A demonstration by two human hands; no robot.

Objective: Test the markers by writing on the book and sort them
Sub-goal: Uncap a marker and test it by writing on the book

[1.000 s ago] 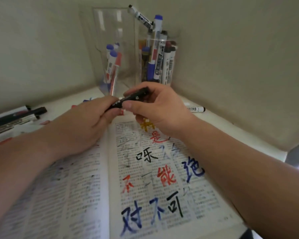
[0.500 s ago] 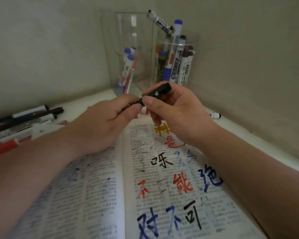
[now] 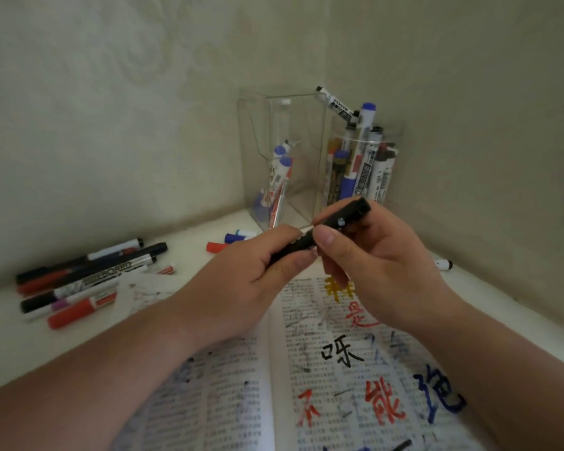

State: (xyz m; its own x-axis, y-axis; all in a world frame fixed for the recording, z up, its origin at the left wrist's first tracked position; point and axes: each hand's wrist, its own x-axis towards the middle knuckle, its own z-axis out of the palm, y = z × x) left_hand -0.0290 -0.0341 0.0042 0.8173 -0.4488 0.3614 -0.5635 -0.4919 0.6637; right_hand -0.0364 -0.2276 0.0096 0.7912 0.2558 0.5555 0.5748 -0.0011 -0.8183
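Both hands hold one black marker (image 3: 345, 219) above the top of the open book (image 3: 332, 369). My left hand (image 3: 241, 281) grips its lower barrel, which the fingers mostly hide. My right hand (image 3: 381, 265) pinches the upper cap end between thumb and fingers. A thin pale strip shows on the marker between the two hands. The book's right page carries large characters in black, red, blue and yellow ink.
A clear square holder (image 3: 280, 157) with a few markers and a round clear cup (image 3: 365, 164) full of markers stand in the corner. Several loose markers (image 3: 79, 281) lie at the left, a few more (image 3: 232, 240) behind my left hand, one (image 3: 443, 264) by the right wall.
The view has tilted up and swung left, so the book sits lower in frame. The hands stay on the marker, and a pale strip now shows between them.
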